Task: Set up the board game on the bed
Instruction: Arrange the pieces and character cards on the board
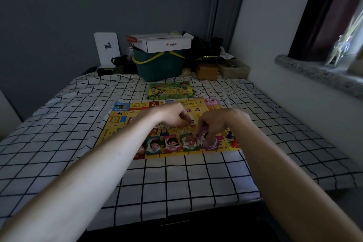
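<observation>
A yellow game board (121, 122) lies flat on the checked bed sheet (176, 179). Along its near edge sit three stacks of play money (171, 143) with cartoon faces. My right hand (218, 122) hovers over the board's right part and pinches a purple stack of play money (208, 141), tilted above the board. My left hand (174, 115) is over the board's middle, fingers curled around a small white piece (191, 119). A green game box (170, 91) lies just beyond the board. Small pawns, one blue (229, 135) and one orange (234, 142), stand at the board's right edge.
At the bed's far end stand a dark green bin (159, 67) with a white carton (161, 42) on top, a white panel with a deer (107, 48), a brown box (207, 71) and dark clutter. A wall and stone window sill (314, 72) run along the right.
</observation>
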